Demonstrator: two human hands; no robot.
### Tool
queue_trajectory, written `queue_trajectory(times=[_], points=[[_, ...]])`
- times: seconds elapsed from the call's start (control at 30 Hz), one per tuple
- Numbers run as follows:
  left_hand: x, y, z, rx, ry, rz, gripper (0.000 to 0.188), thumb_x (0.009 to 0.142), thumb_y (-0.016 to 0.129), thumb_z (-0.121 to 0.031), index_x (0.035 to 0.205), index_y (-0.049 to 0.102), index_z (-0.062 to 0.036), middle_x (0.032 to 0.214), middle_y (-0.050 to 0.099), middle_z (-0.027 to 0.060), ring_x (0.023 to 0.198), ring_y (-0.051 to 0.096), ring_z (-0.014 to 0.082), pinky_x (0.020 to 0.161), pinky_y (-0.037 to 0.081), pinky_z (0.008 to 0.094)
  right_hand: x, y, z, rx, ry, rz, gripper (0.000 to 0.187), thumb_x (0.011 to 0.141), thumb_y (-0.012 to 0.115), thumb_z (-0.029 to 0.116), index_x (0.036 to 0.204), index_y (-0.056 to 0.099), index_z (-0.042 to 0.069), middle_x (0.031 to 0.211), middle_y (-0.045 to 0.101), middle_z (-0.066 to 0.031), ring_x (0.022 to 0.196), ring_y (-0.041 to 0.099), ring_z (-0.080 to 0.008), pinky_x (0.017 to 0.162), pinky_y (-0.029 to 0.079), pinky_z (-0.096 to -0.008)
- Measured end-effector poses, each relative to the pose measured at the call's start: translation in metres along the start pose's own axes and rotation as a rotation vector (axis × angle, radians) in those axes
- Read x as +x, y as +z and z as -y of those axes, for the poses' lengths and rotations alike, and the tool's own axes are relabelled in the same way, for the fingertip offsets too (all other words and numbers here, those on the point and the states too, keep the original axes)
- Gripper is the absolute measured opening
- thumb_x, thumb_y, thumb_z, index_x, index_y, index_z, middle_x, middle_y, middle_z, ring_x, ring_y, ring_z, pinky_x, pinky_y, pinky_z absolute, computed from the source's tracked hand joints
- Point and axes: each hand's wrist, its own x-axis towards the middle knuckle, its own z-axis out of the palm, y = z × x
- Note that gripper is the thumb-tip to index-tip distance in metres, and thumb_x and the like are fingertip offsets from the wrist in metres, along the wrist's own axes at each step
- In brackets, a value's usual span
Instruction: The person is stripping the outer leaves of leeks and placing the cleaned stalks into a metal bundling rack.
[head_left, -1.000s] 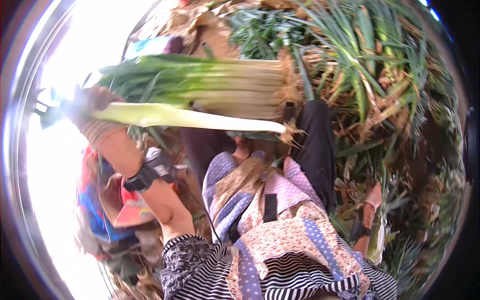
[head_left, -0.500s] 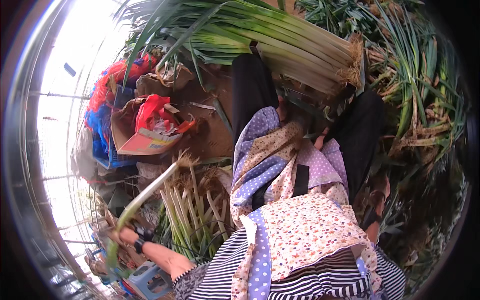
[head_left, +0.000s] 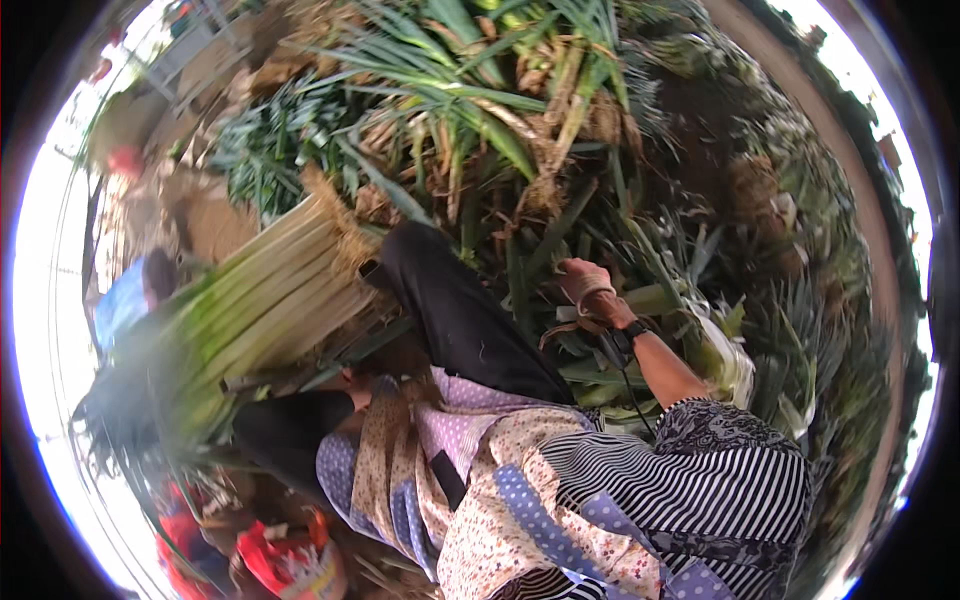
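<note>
My right hand [head_left: 589, 288] is held over the leafy ground to the right of my knee. Its fingers curl in, and what they hold, if anything, is hidden. A dark band [head_left: 627, 333] circles that wrist, and a thin brown dry leaf [head_left: 568, 328] hangs just under the hand. Loose green leaves and trimmings [head_left: 600, 377] lie below it. Left of my knees rests a thick bundle of leeks [head_left: 265, 290], roots toward the upper right and green tops toward the lower left. My left hand is out of view.
A heap of untrimmed leeks [head_left: 500, 130] with roots and dry leaves lies ahead. More leafy piles [head_left: 780, 260] cover the right side. At lower left, a red plastic bag [head_left: 272, 560] sits in a box. A whitish, film-like strip [head_left: 728, 355] lies beside my right forearm.
The view has swung to the right. My left hand, which held a single leek, has left the picture. My right hand is now stretched out over the leaves on the right.
</note>
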Motion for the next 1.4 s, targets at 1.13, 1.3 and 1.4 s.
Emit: queue_trajectory(times=[1.13,1.3,1.4], points=[[-0.465,0.322,-0.405,-0.6,-0.418,1.891,0.02,0.084,0.06,-0.026,0.088,0.055,-0.0069,0.063,0.057,0.0053,0.048,0.054,0.0171,0.042,0.044,0.0298,0.133,-0.117,0.03,1.563,0.359,-0.263,0.038,0.081,0.066,0.035,0.088,0.061,-0.001,0.064,0.055,-0.0006,0.05,0.043,-0.0097,0.049,0.035,-0.0278],[-0.511,0.301,-0.399,-0.456,-0.187,2.16,0.023,0.083,0.061,-0.027,0.089,0.057,-0.0051,0.064,0.058,0.0069,0.046,0.055,0.0184,0.04,0.045,0.0289,0.024,-0.107,0.022,1.38,0.373,-0.335,0.036,0.082,0.063,0.035,0.102,0.065,0.006,0.081,0.063,-0.0052,0.072,0.056,-0.0154,0.067,0.045,-0.0304],[-0.532,0.288,-0.392,-0.311,-0.201,2.305,0.034,0.082,0.063,-0.036,0.093,0.057,-0.0048,0.066,0.059,0.0056,0.049,0.056,0.0173,0.043,0.046,0.0294,-0.053,-0.121,0.031,0.763,0.358,-0.201,0.036,0.08,0.064,0.035,0.097,0.063,0.003,0.078,0.063,-0.0073,0.067,0.059,-0.0158,0.063,0.048,-0.0312]])
